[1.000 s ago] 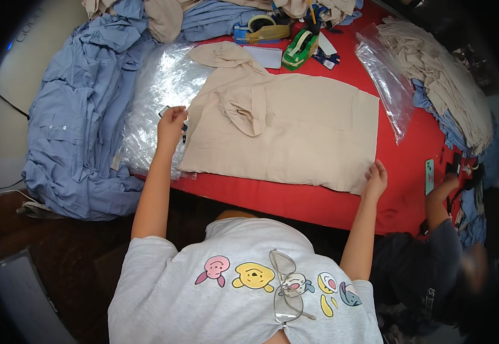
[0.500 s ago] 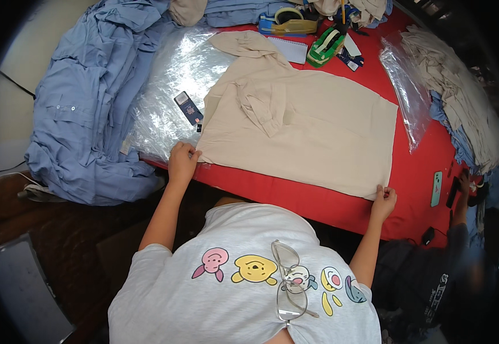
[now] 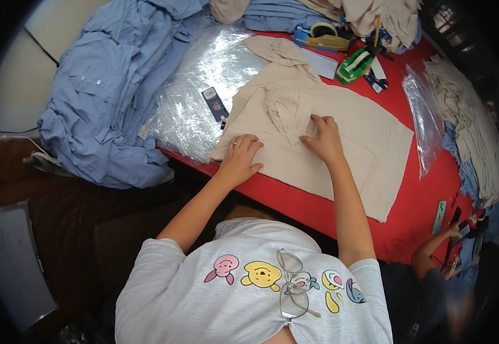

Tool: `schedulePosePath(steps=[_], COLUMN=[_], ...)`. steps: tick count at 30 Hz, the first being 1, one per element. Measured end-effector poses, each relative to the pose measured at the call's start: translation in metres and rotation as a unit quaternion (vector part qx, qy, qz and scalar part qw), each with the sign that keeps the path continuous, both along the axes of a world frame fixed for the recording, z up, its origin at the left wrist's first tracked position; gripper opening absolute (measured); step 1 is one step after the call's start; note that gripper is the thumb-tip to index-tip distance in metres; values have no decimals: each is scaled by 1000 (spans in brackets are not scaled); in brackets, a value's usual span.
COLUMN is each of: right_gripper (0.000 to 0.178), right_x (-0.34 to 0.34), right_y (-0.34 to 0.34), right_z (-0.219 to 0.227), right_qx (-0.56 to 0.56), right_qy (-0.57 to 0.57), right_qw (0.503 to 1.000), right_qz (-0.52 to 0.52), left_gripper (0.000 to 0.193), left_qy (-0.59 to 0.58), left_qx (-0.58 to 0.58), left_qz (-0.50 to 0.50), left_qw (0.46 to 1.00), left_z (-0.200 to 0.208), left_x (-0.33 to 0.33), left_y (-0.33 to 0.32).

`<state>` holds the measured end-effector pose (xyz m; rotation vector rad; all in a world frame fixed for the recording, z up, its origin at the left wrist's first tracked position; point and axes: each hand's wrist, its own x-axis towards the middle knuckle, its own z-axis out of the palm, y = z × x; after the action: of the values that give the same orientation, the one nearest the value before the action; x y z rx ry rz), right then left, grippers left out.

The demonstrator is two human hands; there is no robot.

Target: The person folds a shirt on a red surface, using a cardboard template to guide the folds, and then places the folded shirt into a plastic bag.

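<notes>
A beige shirt lies on the red table in front of me, partly folded, with one sleeve laid across its middle. My left hand rests on the shirt's near left corner, its fingers spread and lying flat. Over the middle of the cloth is my right hand, thumb and fingers apart, the fingertips touching the fabric beside the folded sleeve. Near the table's front edge, a layer of cloth lies turned over on the shirt. A dark hang tag is just beyond my left hand.
Clear plastic bags lie under the shirt's left side; another bag is at right. Blue shirts heap at left, beige garments at right. A green tape dispenser stands behind. Another person's hand is near a phone.
Both hands have let go of the shirt's near corners. My right hand has moved left to the middle of the shirt, and a near part of the cloth is now turned over.
</notes>
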<state>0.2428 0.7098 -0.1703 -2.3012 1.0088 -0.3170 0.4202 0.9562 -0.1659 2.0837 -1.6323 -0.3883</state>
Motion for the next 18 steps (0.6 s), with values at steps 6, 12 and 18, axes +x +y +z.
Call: schedulePosePath(steps=[6, 12, 18], right_gripper=[59, 56, 53], right_x=[15, 16, 7], right_y=[-8, 5, -5], right_z=[-4, -7, -14], right_qx=[63, 18, 61], right_qy=[67, 111, 8], right_qw=[996, 994, 997], right_qz=[-1, 17, 48], left_gripper=[90, 98, 93], left_qy=[-24, -50, -35], left_qx=[70, 101, 79], left_qz=[-127, -92, -77], left_qw=[989, 989, 993], left_z=[-9, -31, -41], left_x=[16, 12, 2], left_y=[25, 44, 39])
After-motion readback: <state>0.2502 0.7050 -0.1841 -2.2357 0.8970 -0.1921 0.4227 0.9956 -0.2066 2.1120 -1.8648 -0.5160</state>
